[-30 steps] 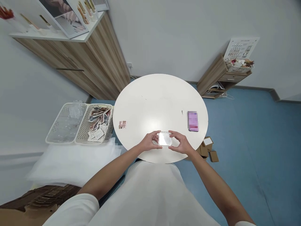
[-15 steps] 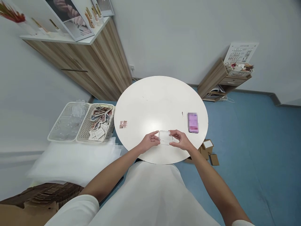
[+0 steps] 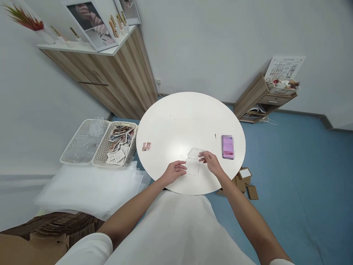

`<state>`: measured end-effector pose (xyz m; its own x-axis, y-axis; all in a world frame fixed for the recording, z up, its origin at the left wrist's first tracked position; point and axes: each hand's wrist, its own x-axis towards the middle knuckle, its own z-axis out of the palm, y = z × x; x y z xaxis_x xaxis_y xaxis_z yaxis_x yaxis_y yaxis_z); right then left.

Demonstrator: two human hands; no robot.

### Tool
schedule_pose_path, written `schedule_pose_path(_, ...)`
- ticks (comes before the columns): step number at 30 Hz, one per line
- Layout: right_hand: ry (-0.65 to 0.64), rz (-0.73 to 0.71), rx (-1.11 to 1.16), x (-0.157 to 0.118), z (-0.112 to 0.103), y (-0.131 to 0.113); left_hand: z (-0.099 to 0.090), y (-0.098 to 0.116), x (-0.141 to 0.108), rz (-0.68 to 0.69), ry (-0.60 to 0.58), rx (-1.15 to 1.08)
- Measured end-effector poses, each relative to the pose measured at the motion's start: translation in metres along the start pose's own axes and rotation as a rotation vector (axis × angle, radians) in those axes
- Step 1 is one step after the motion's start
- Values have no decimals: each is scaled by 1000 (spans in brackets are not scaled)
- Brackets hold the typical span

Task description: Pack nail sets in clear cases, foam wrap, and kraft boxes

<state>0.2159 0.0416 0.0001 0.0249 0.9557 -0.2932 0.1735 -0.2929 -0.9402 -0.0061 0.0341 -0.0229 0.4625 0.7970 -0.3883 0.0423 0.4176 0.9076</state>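
A small clear plastic box (image 3: 192, 167) lies near the front of the white round table, its hinged lid (image 3: 196, 152) tilted up on the far side. At the box's left edge my left hand (image 3: 174, 172) steadies it between thumb and fingers. The lid's right corner is pinched by the fingers of my right hand (image 3: 210, 162). I see nothing inside the transparent box. Off to the left lies a small sheet of reddish-brown nail-like pieces (image 3: 146, 146). A purple, blurred pack (image 3: 228, 146) rests at the right.
Left of the table (image 3: 190, 110), a white basket (image 3: 102, 162) holds printed cards, beside another basket of clear plastic (image 3: 79, 147). White sheets (image 3: 91, 184) lie below them. Cardboard boxes (image 3: 244, 176) sit on the floor at right. A wooden cabinet (image 3: 129, 73) stands at back left.
The box's lid has swung up and away from me. My right hand has moved with it, while the left stays at the box's left edge. The camera view has shifted slightly.
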Motion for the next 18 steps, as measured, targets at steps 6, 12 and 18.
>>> schedule_pose_path(6,19,120,101,2,12,5,2,-3,-2,22,-15,3)
schedule_pose_path(12,-10,220,179,-2,15,0,4,-4,0,41,-4,6)
schedule_pose_path(18,85,190,154,-25,16,6,6,-1,2,35,11,11)
